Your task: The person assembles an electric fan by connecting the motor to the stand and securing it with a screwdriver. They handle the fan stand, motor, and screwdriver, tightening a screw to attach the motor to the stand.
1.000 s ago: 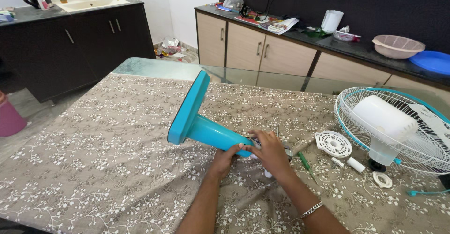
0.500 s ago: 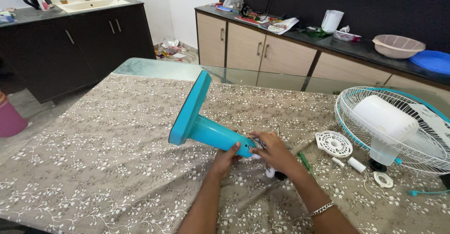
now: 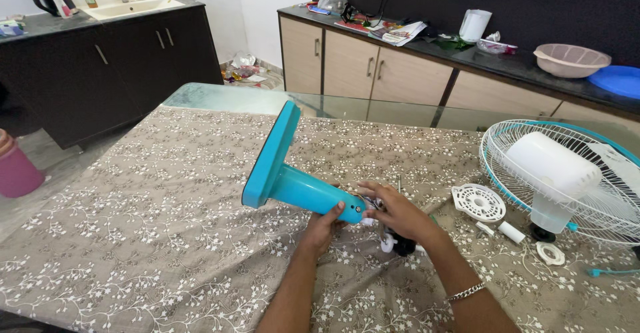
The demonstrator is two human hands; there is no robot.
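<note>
Head view: teal plastic fan stand with flat base and tapered column (image 3: 293,180), lying tilted on its side near the middle of a table draped in a grey-brown floral cloth (image 3: 147,200), base edge raised toward the far side. Left hand (image 3: 325,223) wrapped under the narrow end of the column, thumb on top, holding it. Right hand (image 3: 395,210) at the open end of the column, fingers curled over small wiring or fittings there; exact grip hard to tell. Small white and black part (image 3: 393,243) on the cloth just below the right hand. Silver chain bracelet (image 3: 465,292) on the right wrist. Further right, well apart: round white vented plastic cap (image 3: 478,202), white fan motor housing inside a white wire guard with teal rim (image 3: 560,176), small white ring (image 3: 550,254).
</note>
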